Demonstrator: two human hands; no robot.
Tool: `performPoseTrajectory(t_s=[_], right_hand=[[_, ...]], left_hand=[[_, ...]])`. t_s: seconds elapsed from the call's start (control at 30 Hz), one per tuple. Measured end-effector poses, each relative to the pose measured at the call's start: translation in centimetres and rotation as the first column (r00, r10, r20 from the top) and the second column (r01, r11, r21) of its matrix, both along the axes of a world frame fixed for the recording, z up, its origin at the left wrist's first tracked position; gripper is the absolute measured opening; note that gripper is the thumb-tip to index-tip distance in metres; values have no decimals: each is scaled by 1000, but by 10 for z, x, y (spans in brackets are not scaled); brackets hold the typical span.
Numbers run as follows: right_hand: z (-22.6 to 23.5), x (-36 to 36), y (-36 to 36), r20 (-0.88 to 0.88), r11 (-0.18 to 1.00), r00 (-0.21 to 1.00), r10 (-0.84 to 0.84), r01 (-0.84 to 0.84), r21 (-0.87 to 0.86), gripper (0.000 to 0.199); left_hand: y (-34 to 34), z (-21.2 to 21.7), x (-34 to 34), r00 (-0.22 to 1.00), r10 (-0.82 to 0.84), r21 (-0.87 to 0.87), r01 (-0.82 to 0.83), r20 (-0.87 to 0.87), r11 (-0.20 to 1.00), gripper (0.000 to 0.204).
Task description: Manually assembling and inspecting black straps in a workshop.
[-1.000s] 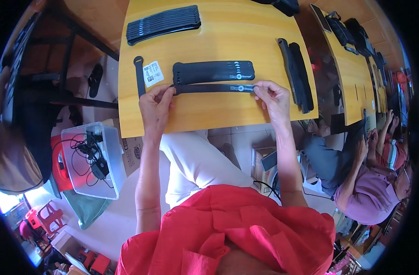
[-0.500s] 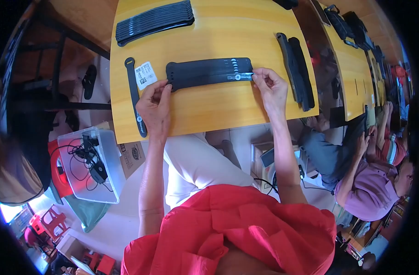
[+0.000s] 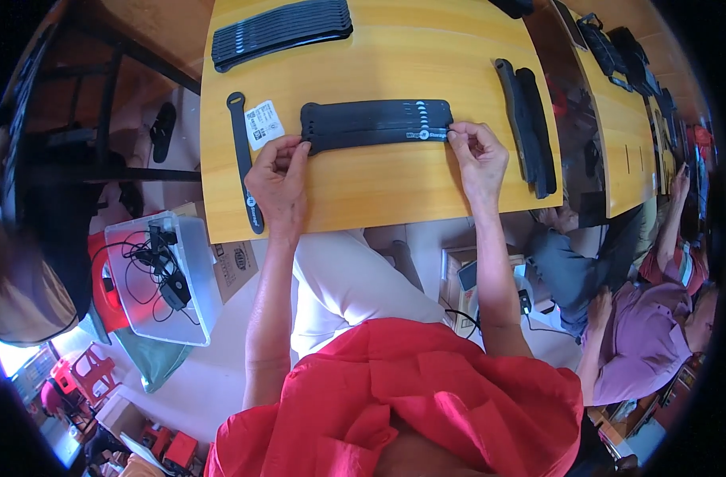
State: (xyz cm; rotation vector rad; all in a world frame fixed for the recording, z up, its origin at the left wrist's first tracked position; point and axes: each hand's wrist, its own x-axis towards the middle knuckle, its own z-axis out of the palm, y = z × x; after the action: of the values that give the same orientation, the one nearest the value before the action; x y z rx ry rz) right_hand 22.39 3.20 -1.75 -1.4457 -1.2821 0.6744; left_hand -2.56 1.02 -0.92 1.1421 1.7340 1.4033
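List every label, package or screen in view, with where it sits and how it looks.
White label card: on the yellow table, just above the left hand; small rectangle with dark print.
Cardboard box: on the floor under the table edge; brown with a dark oval mark.
Pale printed mark: right end of the black strap, beside the right hand.

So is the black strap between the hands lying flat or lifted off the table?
Flat. The black strap lies stretched along the near edge of the strap stack on the yellow table, the left hand and right hand pinching its two ends.
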Motion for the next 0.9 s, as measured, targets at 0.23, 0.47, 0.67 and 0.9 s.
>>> performPoseTrajectory(t_s=[0.23,0.47,0.67,0.9], right_hand=[[1,1,1,6,1000,1000,-6,5,4,8],[3,0,0,-35,1000,999,-15,15,-15,9],[0,1,0,-60,999,998,-27,25,-31,9],[-1,3,1,-13,999,999,-35,35,2,9]], left_hand=[[1,3,1,999,-11,-8,11,-46,1000,13],[2,1,1,998,-21,14,22,-55,1000,12],[3,0,0,997,-28,16,30,-73,999,12],[3,-1,1,997,-33,13,34,-70,999,11]])
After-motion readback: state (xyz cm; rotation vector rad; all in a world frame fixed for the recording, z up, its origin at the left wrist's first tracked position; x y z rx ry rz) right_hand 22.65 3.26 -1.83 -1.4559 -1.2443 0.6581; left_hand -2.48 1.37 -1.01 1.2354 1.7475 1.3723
